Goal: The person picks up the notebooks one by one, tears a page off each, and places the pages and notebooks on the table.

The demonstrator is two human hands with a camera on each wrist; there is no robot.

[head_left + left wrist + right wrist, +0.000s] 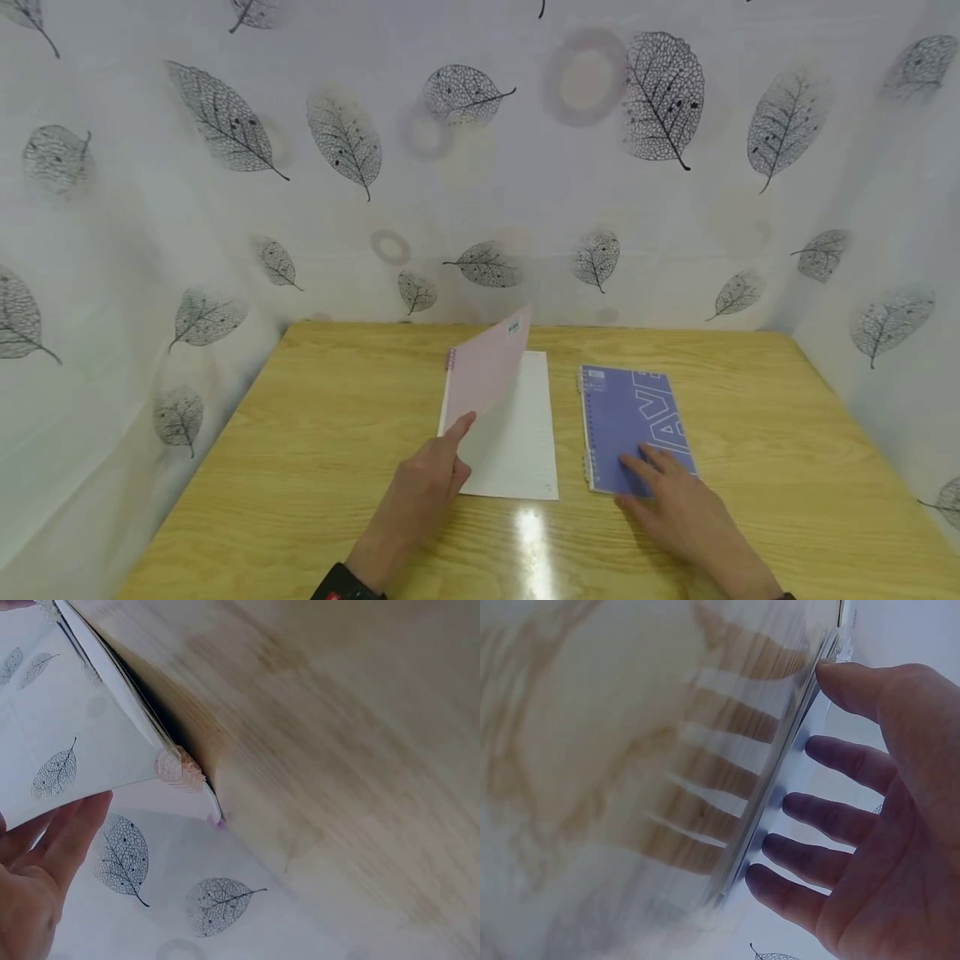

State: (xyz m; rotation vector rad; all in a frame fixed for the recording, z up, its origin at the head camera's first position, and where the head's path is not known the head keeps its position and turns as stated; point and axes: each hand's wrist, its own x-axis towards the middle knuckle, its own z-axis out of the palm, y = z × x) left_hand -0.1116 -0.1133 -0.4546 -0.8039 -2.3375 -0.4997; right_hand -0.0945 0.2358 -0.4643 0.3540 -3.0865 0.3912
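Note:
A pink spiral notebook cover (486, 367) stands raised at a slant over a white lined page (517, 458). My left hand (423, 487) is at its lower edge, index finger extended against the cover. In the left wrist view, that hand (37, 885) has its fingers stretched along the edge, and the coil binding (180, 769) shows. To the right lies a closed blue-purple notebook (618, 417) with white lettering and its coil on the left. My right hand (678, 504) rests spread on its lower right part. The right wrist view shows the fingers of this hand (892, 825) nearly straight against the notebook.
Both notebooks lie on a light wooden table (337, 400), with a gap between them. A pale curtain (480, 183) printed with dark leaves hangs behind the table and along both sides. A bright reflection shows near the table's front.

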